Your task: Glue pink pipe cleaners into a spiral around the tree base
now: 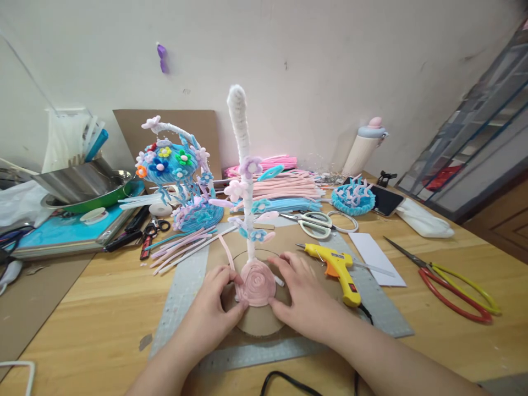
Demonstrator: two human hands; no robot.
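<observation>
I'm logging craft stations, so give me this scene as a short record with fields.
Left hand: fingers at the left edge of the pink coil
Right hand: at the coil's right edge, thumb and fingers apart
White stem: upright at the coil's far edge, bearing flowers
Glue gun: yellow, lying beyond the right hand
Large scissors: red and yellow handles, right of the glue gun

Soft, diffuse light is washing the wall (330, 60) beyond the right hand (303, 289). Shadow is lying under the left hand (212, 302); farther left, the steel bowl (76, 184) is glinting. Far right of the right hand, the shelving (466, 118) is looking dim, stretched and blurred.
</observation>
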